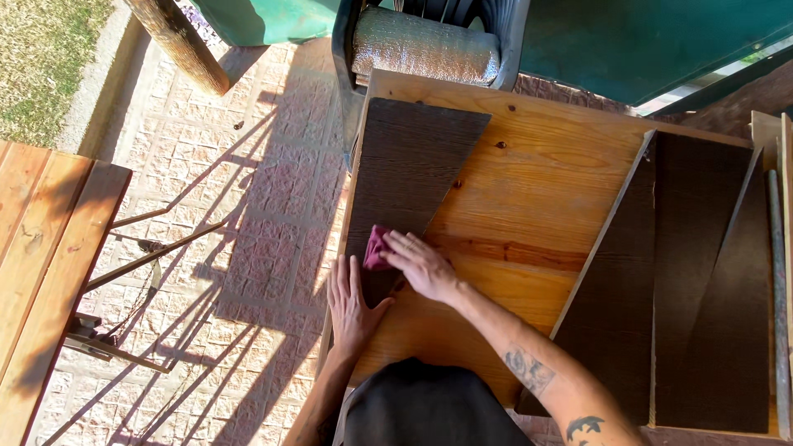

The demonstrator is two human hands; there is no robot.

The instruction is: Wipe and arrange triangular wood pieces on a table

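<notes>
- The dark board [413,157], a long tapered piece with coarse grain, lies on the left part of the table [529,182], along its left edge.
- Its long axis runs from the far side towards the person; the wide, slanted end sits far, near the chair [429,41], and the narrow end points at the person, under the hands.
- The right hand [421,264] presses a small magenta pad [377,246] onto the board's narrow half, fingers curled down over the pad and holding it.
- The left hand [351,301] lies flat and spread, palm down, at the board's near tip and the table edge, holding nothing and pinning the piece.
- Judged from this, the rubbing would go best in strokes along the grain, down the long axis, with even pressure and the left hand kept firm so the thin tip does not slide.
- Near the tip the pad should stay flat, as the narrow end could lift or skate off the edge.
- More dark boards [702,272] lie together at the table's right, well apart from the hands.
- A wooden bench [41,248] stands across the paving [248,165] to the left.
</notes>
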